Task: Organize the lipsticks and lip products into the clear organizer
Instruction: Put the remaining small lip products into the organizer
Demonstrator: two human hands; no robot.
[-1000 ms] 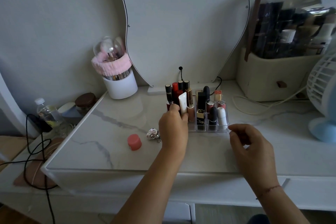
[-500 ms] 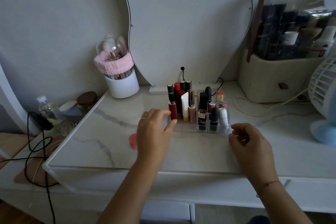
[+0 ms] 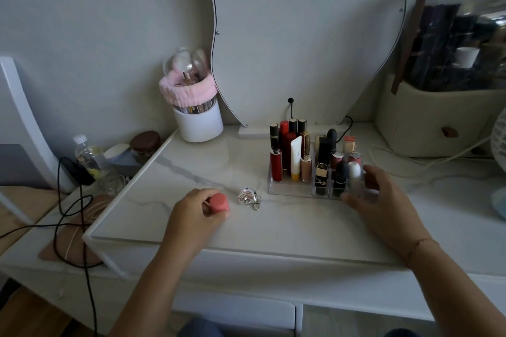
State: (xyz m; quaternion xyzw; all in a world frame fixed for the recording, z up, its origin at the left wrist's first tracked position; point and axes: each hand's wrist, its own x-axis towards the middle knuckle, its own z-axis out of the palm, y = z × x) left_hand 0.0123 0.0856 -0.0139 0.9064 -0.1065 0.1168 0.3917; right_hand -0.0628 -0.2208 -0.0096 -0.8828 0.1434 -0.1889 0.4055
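Note:
The clear organizer (image 3: 290,189) stands on the marble tabletop, filled with several upright lipsticks and lip tubes, among them a white tube (image 3: 296,156) and a red tube (image 3: 276,164). My left hand (image 3: 195,216) is closed around a small round pink lip product (image 3: 219,202) on the table, left of the organizer. My right hand (image 3: 383,199) rests at the organizer's right front corner, fingers spread and touching its clear wall. A shiny silver keychain item (image 3: 249,197) lies between the pink product and the organizer.
A white brush holder with a pink headband (image 3: 197,117) stands at the back left, in front of a curvy mirror (image 3: 301,35). A beige cosmetic case (image 3: 438,117) sits at the back right, a fan edge (image 3: 499,139) at far right. Black cables (image 3: 71,199) hang off the left side.
My left hand left the organizer, moved left and down, and closed on the pink product. My right hand moved up to the organizer's right front corner.

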